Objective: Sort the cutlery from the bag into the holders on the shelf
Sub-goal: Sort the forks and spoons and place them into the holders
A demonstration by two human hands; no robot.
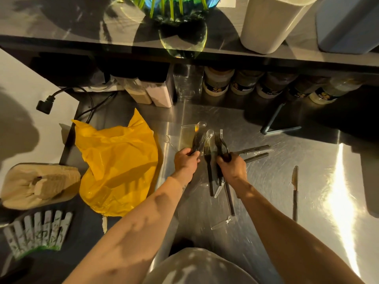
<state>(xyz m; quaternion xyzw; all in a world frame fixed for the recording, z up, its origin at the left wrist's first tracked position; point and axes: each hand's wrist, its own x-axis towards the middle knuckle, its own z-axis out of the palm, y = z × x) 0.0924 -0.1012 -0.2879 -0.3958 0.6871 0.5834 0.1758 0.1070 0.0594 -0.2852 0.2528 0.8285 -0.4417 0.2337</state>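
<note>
Hidden or unclear: tops of the white cylinder (272,23) and the blue-grey container (348,23) cut off at the far edge, contents not visible; number of pieces in each held bunch hard to tell; clear spoon (209,133) between the bunches, held or lying cannot be told; other clear plastic pieces nearly lost in the glare.
Left hand (185,158): fingers curled round a bunch of dark cutlery (198,141), heads pointing far.
Right hand (232,167): fingers curled round a bunch of dark forks (220,143), tines pointing far; just right of the left hand, not touching it.
Loose cutlery: a dark fork (209,171) flat on the desk between the hands; two dark handles (256,149) just right of the right hand; a knife (295,191) alone, well apart to the right.
Bag (117,167): yellow, crumpled, on the desk left of the left hand.
Desk (297,156): brushed steel, strong glare on the right.
Shelf (82,27): dark board over the far side, carrying a glass vase (182,27) with green stems, the cylinder and the container.
Under the shelf: a row of labelled jars (218,83) in shadow.
Around: black plug (44,105) with cable far left; pale pulp carton (39,185) left of the bag; dark angled stand (274,124) far right.
</note>
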